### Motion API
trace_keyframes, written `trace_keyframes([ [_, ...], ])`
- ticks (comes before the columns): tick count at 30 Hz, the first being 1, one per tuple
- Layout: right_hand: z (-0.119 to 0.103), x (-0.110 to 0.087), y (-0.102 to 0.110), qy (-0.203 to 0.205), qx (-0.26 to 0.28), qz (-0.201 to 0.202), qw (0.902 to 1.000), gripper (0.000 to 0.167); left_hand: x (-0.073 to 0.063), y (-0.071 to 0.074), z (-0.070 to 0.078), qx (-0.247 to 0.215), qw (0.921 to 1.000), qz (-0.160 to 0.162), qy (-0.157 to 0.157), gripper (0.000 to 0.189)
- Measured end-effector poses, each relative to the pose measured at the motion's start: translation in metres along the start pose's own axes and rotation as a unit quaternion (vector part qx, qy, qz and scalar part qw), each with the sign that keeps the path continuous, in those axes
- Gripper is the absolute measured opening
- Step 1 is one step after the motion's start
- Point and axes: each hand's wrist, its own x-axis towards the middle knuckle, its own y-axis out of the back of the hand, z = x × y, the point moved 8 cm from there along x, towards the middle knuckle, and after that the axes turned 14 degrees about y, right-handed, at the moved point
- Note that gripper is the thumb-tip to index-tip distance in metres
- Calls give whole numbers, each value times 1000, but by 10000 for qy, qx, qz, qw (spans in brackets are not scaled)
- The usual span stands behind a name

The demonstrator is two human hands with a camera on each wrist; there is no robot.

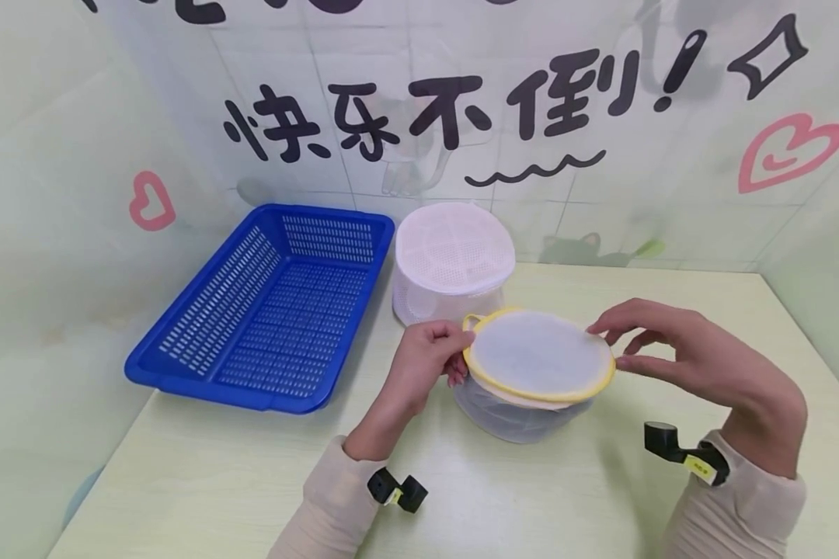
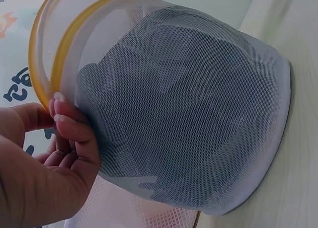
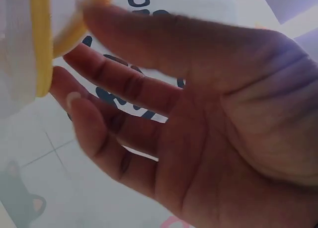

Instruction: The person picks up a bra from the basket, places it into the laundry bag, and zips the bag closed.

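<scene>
A round mesh laundry bag (image 1: 517,415) is set upright at the middle of the tabletop (image 1: 224,481), well in from both the left and right edges. Its pale lid (image 1: 541,353) is trimmed in yellow and is tilted slightly over the opening. In the left wrist view, the yellow rim of the lid is seen parted from the yellow rim of the body by a narrow gap, and dark fabric (image 2: 189,99) can be made out inside through the mesh.

The trimmed edge is pinched on its left side between the thumb and fingers of the left hand (image 1: 422,361), just beside a small loop (image 1: 471,319). On the opposite side, the edge is held lightly between the thumb and bent fingers of the right hand (image 1: 699,353); the thumb's tip is blurred in the right wrist view.

Toward the back edge of the tabletop, a whitish-pink mesh bag (image 1: 454,248) is placed behind the first; whether the two are touching cannot be told. Over the back-left corner, a blue plastic basket (image 1: 308,392) with slotted walls is laid along the left edge. Beige sleeves (image 1: 342,497) are worn on both arms, and a small black camera (image 1: 397,491) is strapped to each wrist. Behind the back edge, a printed sheet (image 1: 391,54) is hung, marked with black lettering and pink hearts.
</scene>
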Motion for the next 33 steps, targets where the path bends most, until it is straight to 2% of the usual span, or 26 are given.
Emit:
trace_keyframes([
  [2, 4, 0, 3, -213, -200, 159, 9994, 46, 0, 0, 1, -47, 10000, -7, -61, 17],
  [4, 11, 1, 7, -668, -466, 464, 9956, 37, -1, 0, 3, -77, 9999, -38, -103, 16],
  [7, 26, -1, 6, -1718, -727, 675, 9801, 23, 0, -2, 4, -48, 9998, -141, -161, 16],
  [9, 35, 0, 0, -2251, -696, 566, 9702, 22, -1, -3, 4, -13, 9996, -228, -190, 16],
  [12, 43, 4, -13, -2610, -493, 170, 9639, 33, -1, -5, 5, 30, 9990, -364, -241, 16],
  [16, 48, 12, -29, -2725, -151, -104, 9620, 39, -1, -6, 6, 116, 9982, -480, -336, 15],
  [21, 48, 21, -41, -2583, -33, -183, 9659, 32, -3, -9, 7, 389, 9958, -654, -510, 16],
  [25, 47, 26, -41, -2319, -66, -13, 9727, 23, -6, -14, 7, 892, 9895, -977, -586, 20],
  [27, 46, 28, -39, -2221, -104, 153, 9748, 22, -6, -16, 7, 1209, 9852, -1040, -622, 27],
  [28, 45, 29, -38, -2183, -128, 239, 9755, 22, -7, -16, 8, 1379, 9834, -978, -665, 30],
  [30, 43, 31, -37, -2128, -176, 387, 9762, 24, -6, -12, 10, 1659, 9807, -600, -847, 33],
  [33, 42, 34, -37, -2128, -188, 535, 9754, 27, -6, 1, 17, 1733, 9767, 308, -1227, 29],
])
